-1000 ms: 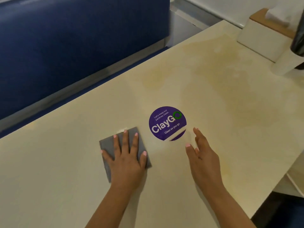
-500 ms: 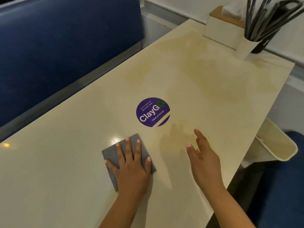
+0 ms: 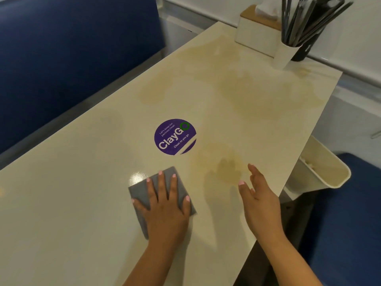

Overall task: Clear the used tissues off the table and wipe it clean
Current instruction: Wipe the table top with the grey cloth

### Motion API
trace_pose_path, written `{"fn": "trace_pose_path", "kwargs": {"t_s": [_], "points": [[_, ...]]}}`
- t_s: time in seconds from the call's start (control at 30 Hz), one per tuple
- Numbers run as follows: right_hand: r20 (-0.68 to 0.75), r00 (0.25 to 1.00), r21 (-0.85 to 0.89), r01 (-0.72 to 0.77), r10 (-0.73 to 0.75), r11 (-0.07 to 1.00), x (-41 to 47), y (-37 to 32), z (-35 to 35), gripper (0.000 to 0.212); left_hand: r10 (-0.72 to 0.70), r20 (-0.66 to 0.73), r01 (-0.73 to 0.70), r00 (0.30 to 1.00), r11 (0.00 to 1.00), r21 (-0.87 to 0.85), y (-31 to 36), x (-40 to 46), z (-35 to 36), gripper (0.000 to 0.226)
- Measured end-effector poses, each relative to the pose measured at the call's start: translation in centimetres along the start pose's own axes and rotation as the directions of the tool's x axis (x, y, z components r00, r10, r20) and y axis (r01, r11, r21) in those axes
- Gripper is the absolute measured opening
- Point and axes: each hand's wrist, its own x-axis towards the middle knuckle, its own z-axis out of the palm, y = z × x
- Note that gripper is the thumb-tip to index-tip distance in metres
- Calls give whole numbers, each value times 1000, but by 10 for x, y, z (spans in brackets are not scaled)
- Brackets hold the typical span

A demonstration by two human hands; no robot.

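A folded grey cloth (image 3: 142, 193) lies flat on the cream table (image 3: 82, 203). My left hand (image 3: 165, 207) presses down on it with spread, straight fingers. My right hand (image 3: 259, 199) hovers beside it near the table's right edge, fingers straight, holding nothing. Yellowish stains (image 3: 257, 96) spread across the far half of the table and just ahead of my right hand. No loose tissue lies on the table top.
A round purple sticker (image 3: 175, 137) marks the middle. At the far end stand a white tissue box (image 3: 255, 36) and holders of dark utensils (image 3: 288, 50). A cream bin (image 3: 321, 174) hangs off the right edge. Blue seats (image 3: 61, 48) flank the table.
My left hand has slid the cloth nearer to me and slightly right, away from the sticker. The view has swung right, bringing the bin and utensil holders into sight.
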Motion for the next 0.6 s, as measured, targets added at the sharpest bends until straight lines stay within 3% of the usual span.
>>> {"fn": "trace_pose_path", "kwargs": {"t_s": [0.27,0.4,0.6], "points": [[-21,1000,-13,-4,4,1000,17,6,-14,50,275,45,-275,960,961,-11,76,15,7,62],[-43,999,-11,-6,5,1000,24,9,-22,50,202,27,-203,979,979,17,69,48,3,62],[-65,997,27,-38,39,999,28,15,-36,50,153,43,-152,987,988,-5,58,3,12,64]]}}
